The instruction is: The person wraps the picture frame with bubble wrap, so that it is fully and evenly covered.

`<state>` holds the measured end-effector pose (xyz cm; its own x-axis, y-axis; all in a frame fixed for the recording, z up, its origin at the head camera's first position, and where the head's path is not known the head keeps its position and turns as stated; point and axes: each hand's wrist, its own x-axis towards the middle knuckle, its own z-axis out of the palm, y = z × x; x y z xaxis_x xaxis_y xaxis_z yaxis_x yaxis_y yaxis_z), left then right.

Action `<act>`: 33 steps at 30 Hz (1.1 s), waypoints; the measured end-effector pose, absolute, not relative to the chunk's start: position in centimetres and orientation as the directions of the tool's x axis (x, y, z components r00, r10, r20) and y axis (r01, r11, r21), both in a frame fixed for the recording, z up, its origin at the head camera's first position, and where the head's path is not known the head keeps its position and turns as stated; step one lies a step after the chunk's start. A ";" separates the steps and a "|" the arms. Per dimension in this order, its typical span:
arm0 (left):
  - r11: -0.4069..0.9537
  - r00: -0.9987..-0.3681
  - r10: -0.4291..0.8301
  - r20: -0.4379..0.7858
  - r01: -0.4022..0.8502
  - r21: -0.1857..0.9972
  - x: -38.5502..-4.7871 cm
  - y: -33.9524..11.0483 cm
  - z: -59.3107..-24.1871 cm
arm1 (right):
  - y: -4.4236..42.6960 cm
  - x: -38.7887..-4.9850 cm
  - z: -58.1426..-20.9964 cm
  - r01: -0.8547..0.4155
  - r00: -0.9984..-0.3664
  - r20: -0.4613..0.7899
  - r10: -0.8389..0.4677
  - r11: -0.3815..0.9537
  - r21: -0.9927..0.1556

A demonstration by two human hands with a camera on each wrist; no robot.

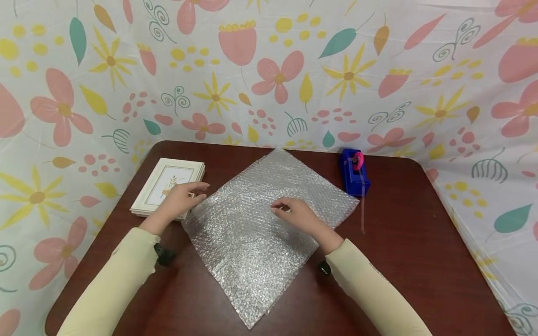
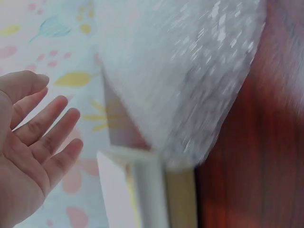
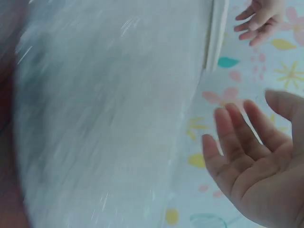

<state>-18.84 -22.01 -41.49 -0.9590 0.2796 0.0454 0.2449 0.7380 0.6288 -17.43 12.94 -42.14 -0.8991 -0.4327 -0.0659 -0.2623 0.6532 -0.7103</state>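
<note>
A sheet of clear bubble wrap [image 1: 252,233] lies flat across the middle of the table, turned so that one corner points at the person. Over its left corner, beside a stack of cream picture frames [image 1: 152,181], hovers the left hand [image 1: 180,200], fingers loosely bent and holding nothing. The right hand [image 1: 296,215] is above the middle of the sheet, also holding nothing. In the left wrist view, the bubble wrap [image 2: 190,85] is blurred and the frame stack [image 2: 152,190] shows below it. The right wrist view shows the right hand [image 3: 261,166] with its fingers relaxed and apart.
A blue tape dispenser [image 1: 356,175] with a pink core stands at the back right, a strip of tape [image 1: 363,219] hanging toward the front. The dark red-brown table [image 1: 420,242] has rounded corners. A floral cloth [image 1: 277,70] hangs behind it and along both sides.
</note>
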 end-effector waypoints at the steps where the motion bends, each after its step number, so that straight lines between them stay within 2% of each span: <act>1: 0.738 -0.963 0.266 0.049 0.235 0.633 -18.8 -22.5 -41.2 | 12.5 -17.5 -42.0 -0.230 -0.906 -0.072 -0.418 0.628 -0.744; 6: 0.755 -0.979 0.197 0.059 0.190 0.628 -18.6 -25.2 -40.0 | 10.6 -18.2 -41.4 -0.052 -0.907 -0.165 -0.387 0.492 -0.869; 11: 0.756 -0.992 0.123 0.015 0.103 0.647 -18.0 -27.9 -39.1 | 8.8 -18.7 -41.4 0.085 -0.875 -0.252 -0.414 0.381 -0.921; 24: 0.673 -0.995 -0.044 -0.093 -0.098 0.733 -16.6 -34.3 -39.8 | 3.5 -18.8 -41.4 0.228 -0.828 -0.348 -0.439 0.304 -0.925; 30: 0.550 -0.981 -0.120 -0.154 -0.195 0.812 -15.8 -36.1 -40.3 | 1.2 -18.9 -41.9 0.287 -0.819 -0.362 -0.444 0.228 -0.930; 33: 0.454 -0.979 -0.124 -0.161 -0.200 0.868 -15.6 -36.7 -40.8 | 0.1 -18.7 -42.3 0.331 -0.821 -0.366 -0.438 0.156 -0.931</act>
<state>-15.57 -36.74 -40.78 -0.9792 -0.1240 -0.1609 -0.2002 0.4540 0.8682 -18.74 0.14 -42.25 -0.8213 -0.4377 -0.3659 0.3314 0.1561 -0.9305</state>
